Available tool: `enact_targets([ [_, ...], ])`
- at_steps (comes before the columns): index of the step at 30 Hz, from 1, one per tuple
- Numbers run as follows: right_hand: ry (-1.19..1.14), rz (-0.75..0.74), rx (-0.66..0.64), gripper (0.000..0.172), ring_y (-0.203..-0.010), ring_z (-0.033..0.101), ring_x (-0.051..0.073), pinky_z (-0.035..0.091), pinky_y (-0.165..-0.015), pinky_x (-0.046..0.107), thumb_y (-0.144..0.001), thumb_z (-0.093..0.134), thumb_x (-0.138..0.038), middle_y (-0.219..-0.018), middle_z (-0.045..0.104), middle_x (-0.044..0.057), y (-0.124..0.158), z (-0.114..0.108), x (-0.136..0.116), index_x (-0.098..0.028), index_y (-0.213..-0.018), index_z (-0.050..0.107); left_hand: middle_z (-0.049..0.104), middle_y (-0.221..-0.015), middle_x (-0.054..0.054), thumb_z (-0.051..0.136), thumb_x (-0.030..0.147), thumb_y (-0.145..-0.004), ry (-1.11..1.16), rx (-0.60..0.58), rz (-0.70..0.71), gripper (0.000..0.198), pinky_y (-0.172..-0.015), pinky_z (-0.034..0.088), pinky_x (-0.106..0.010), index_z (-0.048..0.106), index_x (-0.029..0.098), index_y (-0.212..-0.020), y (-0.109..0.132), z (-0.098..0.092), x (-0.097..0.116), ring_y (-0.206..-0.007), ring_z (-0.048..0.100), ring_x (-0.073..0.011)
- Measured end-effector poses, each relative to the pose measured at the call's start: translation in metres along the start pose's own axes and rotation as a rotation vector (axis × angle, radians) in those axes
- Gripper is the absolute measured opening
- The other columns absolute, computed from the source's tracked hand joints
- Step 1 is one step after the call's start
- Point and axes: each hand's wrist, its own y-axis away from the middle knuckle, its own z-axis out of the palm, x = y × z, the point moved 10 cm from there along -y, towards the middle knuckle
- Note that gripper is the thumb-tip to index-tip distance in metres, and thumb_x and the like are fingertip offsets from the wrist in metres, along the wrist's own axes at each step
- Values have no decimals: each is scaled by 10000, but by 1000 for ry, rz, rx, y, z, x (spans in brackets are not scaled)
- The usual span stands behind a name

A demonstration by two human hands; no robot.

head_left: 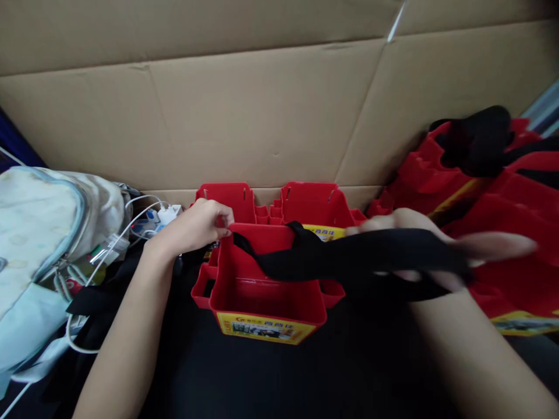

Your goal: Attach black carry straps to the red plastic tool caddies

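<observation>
A red plastic box (271, 297) with a yellow label on its front stands in the middle on a black surface. My left hand (209, 224) pinches the upper left corner of its back wall. A wide black strap (349, 253) runs from the slots in that wall to the right. My right hand (419, 244), blurred by motion, is closed on the far part of the strap, its fingers partly behind the looped band.
Two more red boxes (314, 201) stand behind, against a cardboard wall (262, 116). Red boxes with black straps (480, 139) are piled at the right. At the left lie a pale backpack (39, 221), white cables and a plug adapter (168, 215).
</observation>
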Motion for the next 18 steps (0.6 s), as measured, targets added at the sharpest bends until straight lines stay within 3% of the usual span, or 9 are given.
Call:
enact_targets([
  [3, -199, -46, 13, 552, -687, 578, 146, 482, -686, 310, -900, 234, -529, -712, 588, 58, -16, 8, -34, -176, -551, 475, 617, -625, 16, 541, 114, -697, 14, 6, 5, 57, -529, 379, -194, 585, 150, -692, 1, 0, 3, -547, 544, -88],
  [6, 85, -71, -87, 128, -885, 568, 154, 462, -795, 299, -855, 482, -264, -1019, 577, 65, -27, 44, -55, -184, -893, 574, 610, -600, 22, 527, 104, -699, 64, -25, 20, 71, -509, 379, -184, 581, 149, -692, 1, 4, 8, -535, 546, -82],
  [8, 301, -100, -237, 322, -921, 565, 160, 462, -793, 307, -830, 493, -170, -1148, 525, 60, -29, 78, -58, -244, -1142, 519, 611, -601, 29, 518, 98, -701, 122, -61, 35, 83, -494, 381, -173, 581, 152, -707, 1, 9, 14, -526, 543, -76],
  [10, 450, -101, -339, 428, -861, 575, 161, 465, -734, 303, -825, 491, -153, -1124, 532, 57, -30, 102, -52, -281, -1233, 466, 613, -608, 30, 515, 98, -703, 169, -84, 49, 83, -480, 380, -164, 578, 152, -714, 1, 13, 19, -524, 541, -72],
  [12, 510, -93, -367, 330, -772, 566, 151, 447, -671, 282, -855, 468, -196, -1008, 569, 50, -32, 111, -48, -258, -1176, 518, 615, -615, 25, 510, 92, -705, 178, -82, 56, 82, -482, 384, -159, 570, 148, -710, 0, 14, 21, -531, 547, -72],
  [15, 477, -89, -349, 239, -728, 539, 131, 417, -654, 260, -913, 370, -248, -909, 586, 49, -35, 105, -47, -191, -939, 601, 613, -607, 19, 516, 86, -702, 137, -71, 55, 74, -489, 389, -160, 564, 141, -703, -1, 13, 21, -523, 553, -73],
  [18, 140, -256, -481, 249, -709, 537, 102, 411, -653, 223, -903, 413, -306, -812, 597, 36, -21, 101, -69, -154, -801, 582, 610, -594, 18, 522, 88, -705, 127, -73, 45, 63, -482, 394, -162, 560, 138, -701, 0, 13, 19, -505, 558, -74],
])
